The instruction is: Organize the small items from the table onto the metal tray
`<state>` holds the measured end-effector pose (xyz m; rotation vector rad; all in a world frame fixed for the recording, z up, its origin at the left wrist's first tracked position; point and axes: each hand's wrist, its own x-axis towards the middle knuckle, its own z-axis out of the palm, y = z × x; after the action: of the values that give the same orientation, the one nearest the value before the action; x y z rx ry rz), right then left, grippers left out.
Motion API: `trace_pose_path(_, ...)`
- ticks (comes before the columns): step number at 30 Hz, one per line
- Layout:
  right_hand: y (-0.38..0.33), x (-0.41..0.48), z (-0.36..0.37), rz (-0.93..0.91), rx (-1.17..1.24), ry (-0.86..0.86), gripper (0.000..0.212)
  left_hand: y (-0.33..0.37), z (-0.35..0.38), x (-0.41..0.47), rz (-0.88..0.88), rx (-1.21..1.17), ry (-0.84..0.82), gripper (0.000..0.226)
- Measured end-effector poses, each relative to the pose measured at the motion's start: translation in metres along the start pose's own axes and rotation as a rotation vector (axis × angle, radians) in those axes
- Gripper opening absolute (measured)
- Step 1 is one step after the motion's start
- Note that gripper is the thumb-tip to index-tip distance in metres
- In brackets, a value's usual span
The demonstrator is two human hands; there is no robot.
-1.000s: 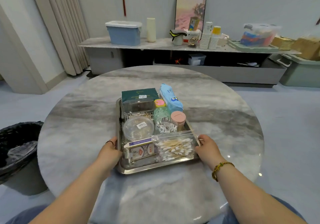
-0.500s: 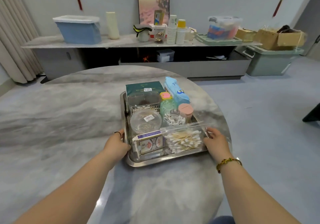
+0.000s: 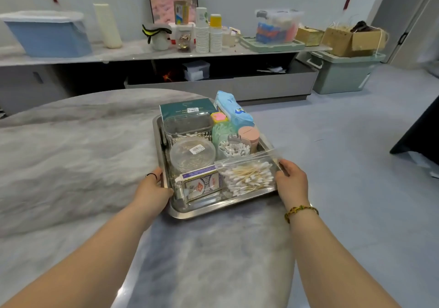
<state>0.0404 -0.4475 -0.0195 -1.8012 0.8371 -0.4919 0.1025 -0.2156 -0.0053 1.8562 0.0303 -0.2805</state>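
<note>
A metal tray [image 3: 197, 210] packed with small items is near the right edge of the round marble table [image 3: 71, 155]. My left hand [image 3: 152, 190] grips its left rim and my right hand [image 3: 291, 183] grips its right rim. On the tray lie a card deck box [image 3: 202, 185], a bag of cotton swabs [image 3: 249, 177], a round clear container [image 3: 192, 154], a clear box [image 3: 187, 127], a green box [image 3: 187, 109], a blue tissue pack [image 3: 232, 109], a pink jar [image 3: 249, 135] and a small swab jar [image 3: 234, 147].
Behind the table runs a low shelf [image 3: 142, 52] with a blue bin [image 3: 47, 34], stacked paper cups [image 3: 209, 34] and a clear storage box [image 3: 278, 26]. A green crate [image 3: 342, 72] stands on the floor at right. A dark object [image 3: 420, 131] sits at the right edge.
The tray, held in both hands, has moved from the table's middle toward its right edge, and my view has turned right with it.
</note>
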Motion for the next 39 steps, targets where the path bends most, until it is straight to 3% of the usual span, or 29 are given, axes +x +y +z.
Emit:
trace_pose_path(16, 0.003, 0.018, -0.009, 0.017, -0.033, 0.076, 0.038, 0.007, 0.024, 0.008, 0.005, -0.002, -0.027, 0.053)
trace_pose_path(26, 0.002, 0.011, -0.011, 0.053, 0.013, 0.074, 0.039, 0.005, 0.019, 0.021, 0.008, 0.165, -0.069, 0.045)
trace_pose_path(32, -0.002, 0.004, -0.018, 0.109, 0.014, -0.041, 0.047, -0.005, 0.02, 0.013, 0.054, 0.298, -0.06, 0.045)
trace_pose_path(35, -0.002, -0.002, -0.016, 0.115, 0.003, -0.009, 0.043, -0.008, 0.013, 0.003, 0.081, 0.299, -0.065, 0.042)
trace_pose_path(39, -0.007, -0.024, -0.012, 0.142, 0.023, 0.096, 0.041, -0.008, -0.017, -0.024, 0.145, 0.362, 0.053, 0.038)
